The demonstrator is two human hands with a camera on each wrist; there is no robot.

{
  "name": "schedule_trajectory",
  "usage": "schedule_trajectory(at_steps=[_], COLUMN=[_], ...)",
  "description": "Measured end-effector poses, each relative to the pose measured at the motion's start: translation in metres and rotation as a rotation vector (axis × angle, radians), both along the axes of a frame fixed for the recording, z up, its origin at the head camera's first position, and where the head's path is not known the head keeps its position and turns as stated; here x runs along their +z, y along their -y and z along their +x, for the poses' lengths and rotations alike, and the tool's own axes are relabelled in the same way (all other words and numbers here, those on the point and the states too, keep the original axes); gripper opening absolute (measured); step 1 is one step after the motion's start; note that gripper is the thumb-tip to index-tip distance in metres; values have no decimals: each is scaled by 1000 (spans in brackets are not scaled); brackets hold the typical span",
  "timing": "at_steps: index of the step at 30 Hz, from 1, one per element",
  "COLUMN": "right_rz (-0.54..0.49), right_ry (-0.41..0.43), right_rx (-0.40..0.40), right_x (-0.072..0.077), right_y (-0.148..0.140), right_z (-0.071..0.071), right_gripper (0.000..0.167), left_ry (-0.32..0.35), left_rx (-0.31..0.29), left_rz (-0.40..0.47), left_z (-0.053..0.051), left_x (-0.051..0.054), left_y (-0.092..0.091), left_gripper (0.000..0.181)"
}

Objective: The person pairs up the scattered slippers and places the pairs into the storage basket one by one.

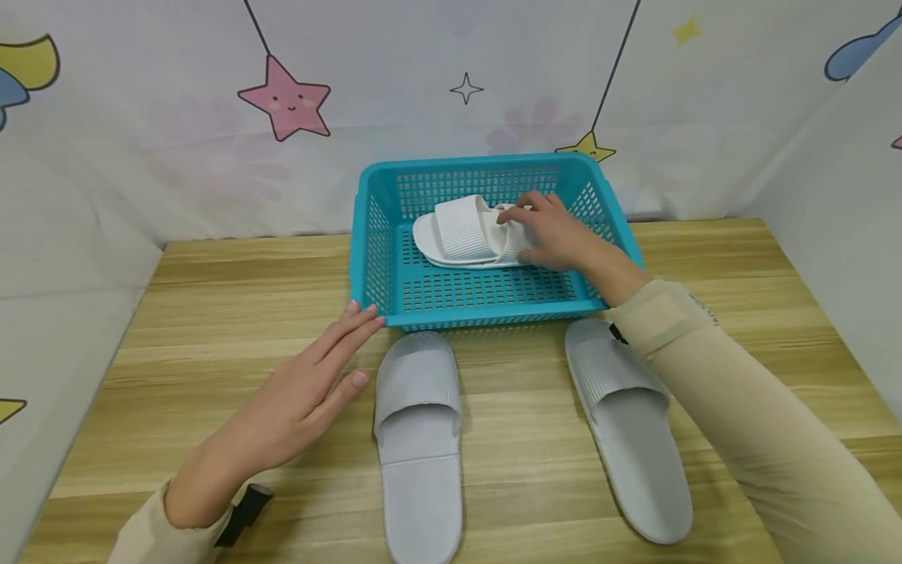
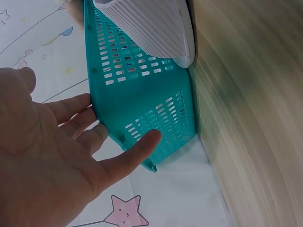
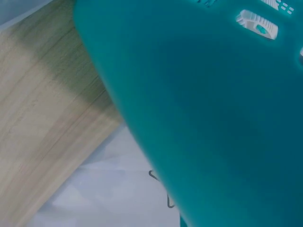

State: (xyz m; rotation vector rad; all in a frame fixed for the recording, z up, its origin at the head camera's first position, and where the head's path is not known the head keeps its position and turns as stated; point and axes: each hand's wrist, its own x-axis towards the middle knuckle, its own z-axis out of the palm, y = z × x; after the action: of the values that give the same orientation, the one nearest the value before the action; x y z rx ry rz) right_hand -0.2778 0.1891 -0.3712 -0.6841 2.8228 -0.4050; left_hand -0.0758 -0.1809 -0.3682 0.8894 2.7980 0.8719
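A pair of white slippers (image 1: pixel 463 235) lies sideways inside a teal plastic basket (image 1: pixel 486 317), one overlapping the other. My right hand (image 1: pixel 553 233) reaches over the basket's right side and grips the right part of the white slippers, its fingers curved over the far side and its thumb on the near side. The fingers of my left hand (image 1: pixel 299 399) are nearly straight, their tips touching the basket's front left corner. In the left wrist view, the left hand (image 2: pixel 52 151) has its fingertips against the basket rim. The right wrist view shows mostly basket wall (image 3: pixel 189 118); the hand is hidden there.
Two grey slippers stand in front of the basket on the wooden table (image 1: pixel 232 313): a left one (image 1: pixel 421 462) and a right one (image 1: pixel 634 439), partly under the right sleeve. Behind the basket hangs a white cloth (image 1: pixel 423 47) printed with stars.
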Motion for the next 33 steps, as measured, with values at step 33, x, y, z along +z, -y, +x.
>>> schedule_trajectory(at_steps=[33], right_rz=[168], right_ry=[88], right_rx=[41], right_x=[8], right_y=[2], right_z=[5], right_gripper=[70], left_ry=[-93], left_rx=[-39], left_rz=[-21], left_z=[1], left_x=[-2], left_y=[0], left_gripper=[73])
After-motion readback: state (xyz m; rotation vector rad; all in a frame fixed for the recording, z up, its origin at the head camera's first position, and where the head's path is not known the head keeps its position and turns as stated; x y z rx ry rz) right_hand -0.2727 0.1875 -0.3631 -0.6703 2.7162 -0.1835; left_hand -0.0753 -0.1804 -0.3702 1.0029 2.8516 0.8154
